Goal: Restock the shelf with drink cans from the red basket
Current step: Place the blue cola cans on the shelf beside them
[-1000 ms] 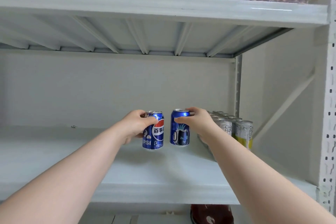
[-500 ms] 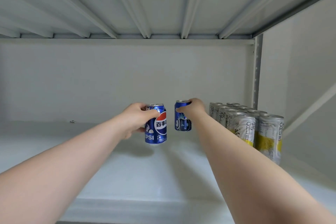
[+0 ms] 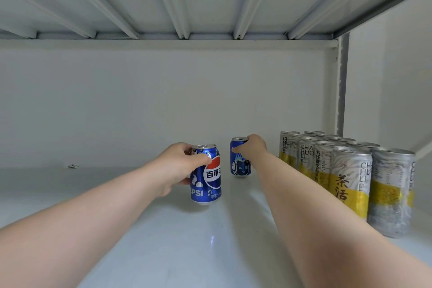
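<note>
Head view: gripping Pepsi can (image 3: 207, 177) in left hand (image 3: 180, 166), second blue can (image 3: 240, 167) in right hand (image 3: 253, 147), near shelved tea cans (image 3: 348, 182).

You get bright, soft, even light, faint shadows on the white shelf (image 3: 163, 252), one small blue glint, wide-angle bending at the edges, nearest tall cans (image 3: 392, 194) smeared by blur.
</note>
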